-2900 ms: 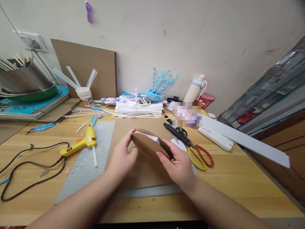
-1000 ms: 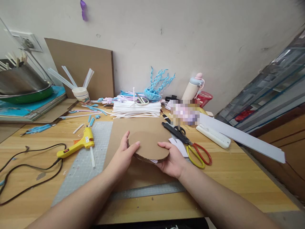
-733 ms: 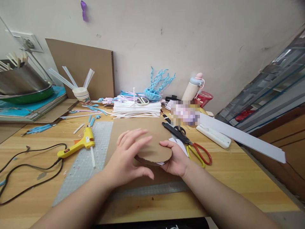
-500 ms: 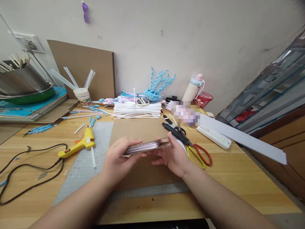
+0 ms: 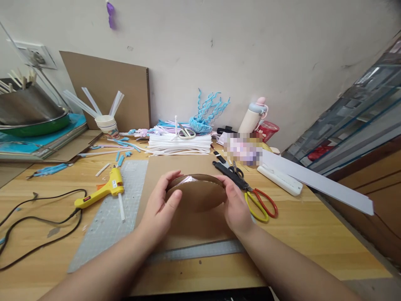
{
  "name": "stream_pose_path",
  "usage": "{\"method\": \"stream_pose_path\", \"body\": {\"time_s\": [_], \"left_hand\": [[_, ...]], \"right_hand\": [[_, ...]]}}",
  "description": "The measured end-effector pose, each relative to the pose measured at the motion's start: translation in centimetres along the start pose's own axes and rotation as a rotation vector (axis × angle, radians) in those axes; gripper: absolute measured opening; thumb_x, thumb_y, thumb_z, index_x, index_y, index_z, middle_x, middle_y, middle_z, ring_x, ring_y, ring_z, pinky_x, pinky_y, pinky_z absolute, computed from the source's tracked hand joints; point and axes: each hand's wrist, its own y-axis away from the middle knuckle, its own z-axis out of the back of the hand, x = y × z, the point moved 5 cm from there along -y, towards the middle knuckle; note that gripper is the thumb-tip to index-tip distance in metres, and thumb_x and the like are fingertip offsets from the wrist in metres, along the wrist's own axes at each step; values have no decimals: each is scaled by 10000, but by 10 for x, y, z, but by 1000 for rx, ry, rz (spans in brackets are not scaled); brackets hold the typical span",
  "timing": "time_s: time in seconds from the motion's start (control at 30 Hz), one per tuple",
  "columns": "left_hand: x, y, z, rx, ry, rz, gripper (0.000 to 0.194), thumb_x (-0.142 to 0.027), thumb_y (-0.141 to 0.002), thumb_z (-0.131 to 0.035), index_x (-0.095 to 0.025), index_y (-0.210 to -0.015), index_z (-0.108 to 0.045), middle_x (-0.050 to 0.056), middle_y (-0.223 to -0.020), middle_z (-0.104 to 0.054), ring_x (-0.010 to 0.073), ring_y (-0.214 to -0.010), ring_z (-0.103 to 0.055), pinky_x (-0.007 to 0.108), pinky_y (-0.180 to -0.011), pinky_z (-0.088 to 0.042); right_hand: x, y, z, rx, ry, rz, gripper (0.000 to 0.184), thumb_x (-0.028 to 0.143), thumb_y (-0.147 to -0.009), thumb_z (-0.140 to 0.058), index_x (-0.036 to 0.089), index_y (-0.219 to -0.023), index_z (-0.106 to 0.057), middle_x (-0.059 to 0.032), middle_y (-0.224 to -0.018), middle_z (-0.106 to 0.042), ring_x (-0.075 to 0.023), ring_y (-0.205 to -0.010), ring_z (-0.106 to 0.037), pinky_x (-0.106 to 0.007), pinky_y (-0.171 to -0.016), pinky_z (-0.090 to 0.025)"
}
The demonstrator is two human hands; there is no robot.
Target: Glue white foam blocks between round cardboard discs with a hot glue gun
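Note:
Between my hands is a rounded cardboard piece (image 5: 196, 196), tilted so its brown face is toward me. It seems to have two layers, with something whitish and shiny showing in the gap at its top edge. My left hand (image 5: 163, 205) grips the left side, thumb on the near face and fingers behind. On the right edge, my right hand (image 5: 236, 205) is closed round it, its fingertips partly hidden. Beneath lies a flat cardboard sheet (image 5: 188, 238) on a grey cutting mat (image 5: 109, 234).
Left of the mat's middle is a yellow glue gun (image 5: 109, 188) with a black cord. Red-and-yellow-handled pliers or cutters (image 5: 263, 205) lie to the right, near a white power strip (image 5: 282, 180). White pipe cleaners (image 5: 180, 144) are stacked behind, beside a blue curly bundle (image 5: 202, 124).
The cardboard piece has been turned from edge-on to show its broad rounded face. My right hand has closed onto its right edge, and my left thumb now rests on the front.

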Motion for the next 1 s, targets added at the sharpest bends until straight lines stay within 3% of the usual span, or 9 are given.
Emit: {"method": "stream_pose_path", "body": {"time_s": [0.07, 0.17, 0.3, 0.63, 0.77, 0.9, 1.0], "left_hand": [[5, 1, -1, -29, 77, 46, 502, -569, -942, -381, -278, -1336, -492, 61, -1369, -555, 262, -1283, -494, 442, -1093, -373], [11, 2, -6, -33, 162, 113, 530, -579, -967, -282, -286, -1352, -499, 49, -1416, -529, 264, -1324, -466, 473, -1124, -346], [9, 4, -8, -51, 120, 68, 506, -572, -969, -302, -294, -1334, -516, 26, -1420, -529, 238, -1359, -428, 463, -1169, -293], [0, 6, -8, -61, 31, 10, 516, -549, -945, -384, -215, -1319, -504, 89, -1387, -553, 241, -1326, -468, 469, -1145, -330], [7, 0, -8, -47, 51, 88, 517, -580, -947, -357, -234, -1290, -528, 78, -1378, -557, 246, -1299, -489, 474, -1132, -341], [0, -6, 11, -52, 58, 116, 542, -591, -940, -380, -254, -1354, -477, 64, -1471, -469, 236, -1388, -389, 460, -1179, -265], [-22, 13, 50, -262, 172, -34, 469, -537, -937, -433, -250, -1295, -531, 63, -1422, -516, 235, -1362, -422, 431, -1155, -307]], "right_hand": [[2, 4, 0, -78, 48, 35, 486, 598, -950, -380, 241, -1154, -638, -79, -1161, -686, -277, -1114, -611, -455, -965, -469], [4, 9, -6, -96, 95, 57, 446, 550, -976, -348, 265, -1166, -632, -61, -1170, -683, -265, -1131, -603, -446, -969, -471], [11, 11, -12, -45, 130, 103, 336, 470, -987, -398, 300, -1158, -632, -30, -1151, -682, -240, -1104, -608, -410, -959, -473], [19, 16, -15, -2, 227, 91, 275, 411, -984, -431, 329, -1206, -573, -21, -1242, -625, -236, -1174, -555, -398, -1011, -422], [21, 3, -10, 98, 310, 48, 356, 374, -880, -626, 311, -1220, -542, -33, -1233, -630, -240, -1137, -574, -391, -985, -439], [12, -14, 4, 122, 316, -75, 485, 340, -719, -794, 258, -1158, -604, -49, -1161, -670, -265, -1077, -599, -423, -978, -441], [4, -18, 6, 94, 171, -162, 460, 376, -694, -812, 249, -1096, -626, -38, -1109, -700, -253, -1020, -633, -416, -941, -477]]}}
